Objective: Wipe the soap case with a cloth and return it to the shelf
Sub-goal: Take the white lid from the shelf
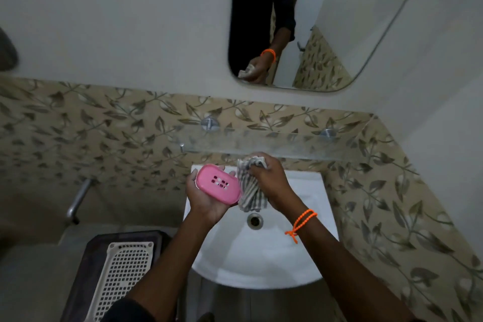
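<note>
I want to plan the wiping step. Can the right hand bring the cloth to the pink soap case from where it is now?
Probably yes. The right hand grips the striped cloth right beside the pink soap case, with nothing between them.

The soap case (218,184) is smooth pink plastic with a soft sheen. The cloth (250,191) is striped woven fabric, matt. Glossy white ceramic sink (308,191), clear glass shelf (300,145) on polished metal pegs (209,123).

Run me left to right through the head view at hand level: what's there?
Metal pipe → left hand holding the pink soap case → striped cloth → right hand gripping it → orange wristband. All but the pipe sit over the white sink.
</note>
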